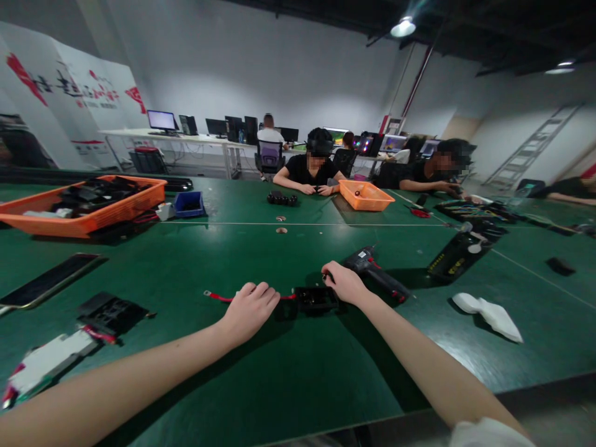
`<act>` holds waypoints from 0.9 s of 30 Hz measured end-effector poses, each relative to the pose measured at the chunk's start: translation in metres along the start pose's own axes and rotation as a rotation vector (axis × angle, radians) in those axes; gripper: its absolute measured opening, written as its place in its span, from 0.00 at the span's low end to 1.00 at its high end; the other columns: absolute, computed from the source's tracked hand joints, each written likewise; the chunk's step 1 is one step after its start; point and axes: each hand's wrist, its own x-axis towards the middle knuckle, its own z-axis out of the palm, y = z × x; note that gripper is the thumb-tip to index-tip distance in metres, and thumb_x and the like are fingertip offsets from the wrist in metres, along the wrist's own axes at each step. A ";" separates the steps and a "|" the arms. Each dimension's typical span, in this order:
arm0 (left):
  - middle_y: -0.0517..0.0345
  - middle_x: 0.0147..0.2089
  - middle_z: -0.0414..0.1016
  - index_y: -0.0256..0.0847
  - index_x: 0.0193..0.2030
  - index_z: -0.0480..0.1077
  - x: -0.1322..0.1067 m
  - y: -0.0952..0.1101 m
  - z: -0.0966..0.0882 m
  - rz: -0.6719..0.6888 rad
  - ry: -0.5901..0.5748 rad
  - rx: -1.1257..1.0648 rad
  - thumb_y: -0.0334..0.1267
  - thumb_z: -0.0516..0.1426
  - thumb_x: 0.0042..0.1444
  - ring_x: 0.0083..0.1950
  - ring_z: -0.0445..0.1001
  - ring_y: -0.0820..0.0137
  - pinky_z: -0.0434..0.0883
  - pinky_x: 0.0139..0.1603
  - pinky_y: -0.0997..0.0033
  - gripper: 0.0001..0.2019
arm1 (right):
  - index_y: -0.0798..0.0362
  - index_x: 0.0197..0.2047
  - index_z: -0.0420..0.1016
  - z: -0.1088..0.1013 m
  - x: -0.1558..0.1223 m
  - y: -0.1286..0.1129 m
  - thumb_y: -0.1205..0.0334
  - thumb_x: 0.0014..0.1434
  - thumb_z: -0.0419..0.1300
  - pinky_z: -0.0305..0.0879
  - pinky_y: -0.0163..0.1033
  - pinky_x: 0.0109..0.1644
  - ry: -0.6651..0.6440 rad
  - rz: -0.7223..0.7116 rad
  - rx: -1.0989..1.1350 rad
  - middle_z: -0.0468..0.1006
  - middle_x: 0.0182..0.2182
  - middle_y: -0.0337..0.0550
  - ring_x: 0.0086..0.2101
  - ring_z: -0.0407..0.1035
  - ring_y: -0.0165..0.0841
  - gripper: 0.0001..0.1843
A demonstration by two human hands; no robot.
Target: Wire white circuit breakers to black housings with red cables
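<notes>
A red cable (pixel 218 298) with a metal ring terminal at its left end runs under my left hand (pixel 251 307), whose fingers are curled over it. The cable's right end meets a small open-topped black plastic box (pixel 316 299) on the green table. At the box's upper right corner is my right hand (pixel 342 282), thumb and finger pinched together around a tiny dark piece too small to name. Just beyond that hand lies a black pistol-grip tool (pixel 379 273) with red parts.
Left: orange basket (pixel 125 202) of black parts, blue bin (pixel 189 203), phone (pixel 51 279), black part (pixel 112 313), white-and-red assembly (pixel 51 363). Right: black bottle (pixel 459 254), white crumpled item (pixel 488 315). Across the table, people work by another orange basket (pixel 365 197).
</notes>
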 end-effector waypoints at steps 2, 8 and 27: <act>0.50 0.47 0.77 0.39 0.51 0.73 0.000 0.000 -0.001 -0.001 -0.008 0.000 0.31 0.55 0.63 0.48 0.69 0.63 0.59 0.42 0.62 0.11 | 0.51 0.45 0.71 0.001 0.000 0.001 0.66 0.63 0.57 0.62 0.35 0.40 0.010 0.009 0.022 0.75 0.40 0.42 0.36 0.71 0.32 0.07; 0.51 0.48 0.77 0.39 0.51 0.73 0.001 0.000 -0.002 -0.012 -0.007 -0.018 0.31 0.55 0.63 0.49 0.69 0.62 0.60 0.43 0.62 0.11 | 0.51 0.41 0.70 0.004 0.000 0.002 0.61 0.65 0.57 0.60 0.35 0.37 0.022 0.027 0.041 0.75 0.38 0.41 0.34 0.69 0.32 0.04; 0.53 0.47 0.77 0.40 0.49 0.72 0.001 0.000 0.002 -0.024 0.029 -0.058 0.32 0.55 0.63 0.50 0.69 0.62 0.61 0.51 0.58 0.09 | 0.51 0.41 0.70 0.000 0.000 0.002 0.65 0.65 0.55 0.59 0.35 0.38 -0.026 0.008 0.041 0.74 0.41 0.41 0.35 0.69 0.31 0.03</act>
